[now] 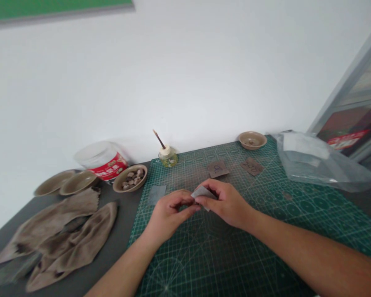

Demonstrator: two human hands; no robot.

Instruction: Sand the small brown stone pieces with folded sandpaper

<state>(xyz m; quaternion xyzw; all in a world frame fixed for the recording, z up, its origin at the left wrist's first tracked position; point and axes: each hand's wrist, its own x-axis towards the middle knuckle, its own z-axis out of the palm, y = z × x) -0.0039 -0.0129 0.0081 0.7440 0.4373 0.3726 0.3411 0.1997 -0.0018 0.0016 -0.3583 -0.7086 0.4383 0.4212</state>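
the left hand [172, 211] and right hand [228, 202] meet over the middle of the green mat [176, 258]; the right pinches a small grey sheet [202, 191] between thumb and fingers; the left has its thumb and fingers drawn narrow just beside it, though i cannot tell whether they grip something small; the sheet could slip or crease, i judge, if the pinch is loose or the pressure uneven, and fingertips this close might get scraped if its face is rough; it looks thin, pale grey and bent, with one corner standing up and its middle hidden by the thumb; beyond lie a flat grey square [157, 194], a bowl [120, 184] of brownish lumps [132, 178] and two brown squares [218, 169]; farther off stand a brush [158, 138] in a jar [168, 160], and a shallow dish [243, 142].
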